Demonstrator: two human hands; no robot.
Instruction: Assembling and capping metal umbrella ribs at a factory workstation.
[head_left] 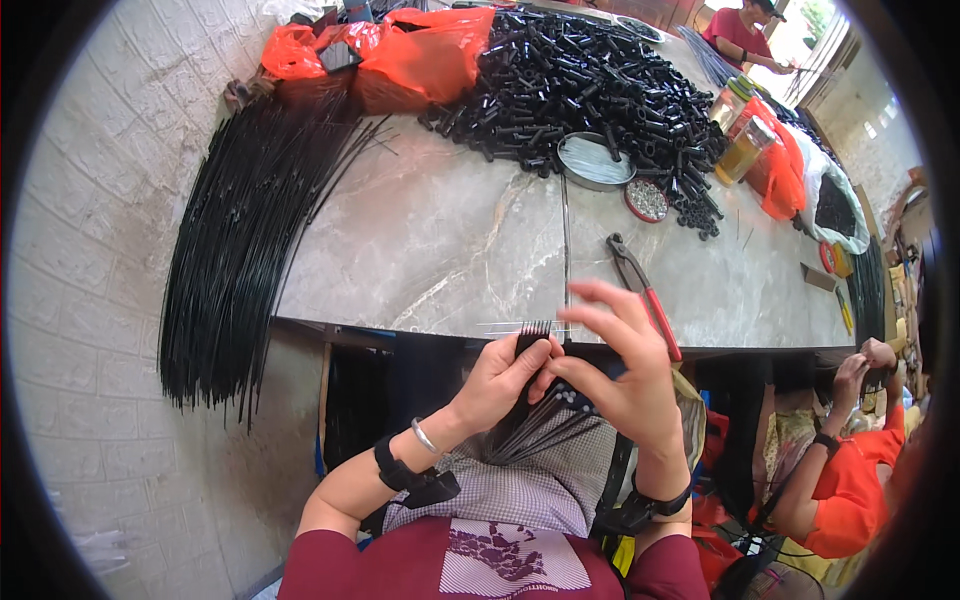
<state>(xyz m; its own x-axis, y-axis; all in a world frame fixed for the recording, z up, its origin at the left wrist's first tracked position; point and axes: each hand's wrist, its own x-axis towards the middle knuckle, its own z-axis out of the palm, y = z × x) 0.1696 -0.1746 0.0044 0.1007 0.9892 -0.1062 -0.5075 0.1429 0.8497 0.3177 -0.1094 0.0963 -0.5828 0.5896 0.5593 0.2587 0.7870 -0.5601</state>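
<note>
Left hand (495, 377) gripped a flat row of black strips (533, 337) at the near edge of the grey table (420, 240), seemingly to keep them aligned, while the right hand (630, 382) set its thumb beside it, upper fingers raised, any pinch unclear. Red-handled pliers (656, 308) lay on the table, grip end handward, apparently for quick reach.

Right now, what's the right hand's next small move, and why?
Probably ease the right hand closed toward the right ends of the thin wires. It is spread open close beside them, while the left hand pinches the row of black strips that the wires cross, so the strips look steadied.
</note>
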